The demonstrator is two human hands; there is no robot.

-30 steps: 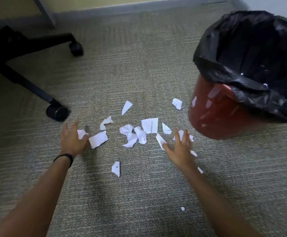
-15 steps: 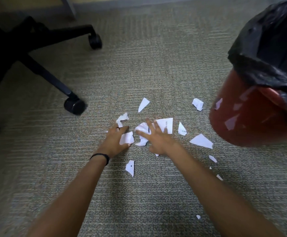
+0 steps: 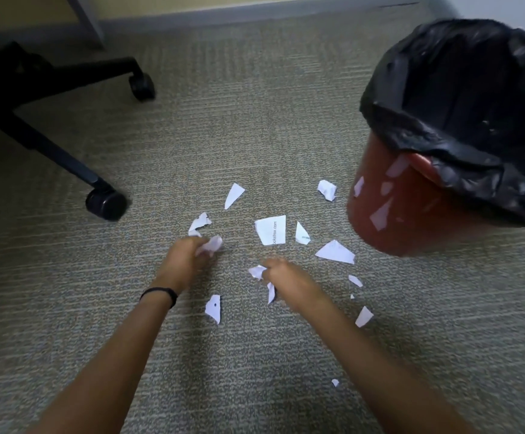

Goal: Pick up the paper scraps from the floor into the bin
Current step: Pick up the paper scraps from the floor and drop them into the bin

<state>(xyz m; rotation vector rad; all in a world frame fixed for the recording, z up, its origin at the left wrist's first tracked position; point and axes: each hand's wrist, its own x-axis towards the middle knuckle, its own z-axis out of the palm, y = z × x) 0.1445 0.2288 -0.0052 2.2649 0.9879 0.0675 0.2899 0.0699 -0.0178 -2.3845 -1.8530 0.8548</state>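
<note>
Both hands are down on the floor (image 3: 255, 126) in the middle of the litter, and both are curled tight around paper. The left hand (image 3: 186, 261) has a crumpled white wad (image 3: 212, 244) bunched in its fingers, the right hand (image 3: 286, 277) is closed on more, with torn white edges (image 3: 257, 272) poking out at the front and underneath. So each fist is loaded, and the question is the bin (image 3: 389, 208): it stands ahead and off to the right, red-walled with a black liner (image 3: 461, 89) folded over the rim, mouth open and facing up. The right hand is clearly the nearer of the two; the left would have to cross over the scatter to reach it, so I judge the right goes first.

Plenty remains on the carpet. A printed scrap (image 3: 270, 234) lies just ahead of the right hand, long side running away from the person, with a small sliver (image 3: 302, 234) beside it and a broad triangle (image 3: 336, 252) between the right hand and the bin's base. A crumpled bit (image 3: 327, 190) sits near the bin wall, a pointed shard (image 3: 233, 195) and a ragged piece (image 3: 199, 223) ahead of the left hand, one dotted scrap (image 3: 213, 308) between the forearms, and little flecks (image 3: 364, 316) trailing off to the right. All thin, light, flat white paper, likely to flutter on the way
</note>
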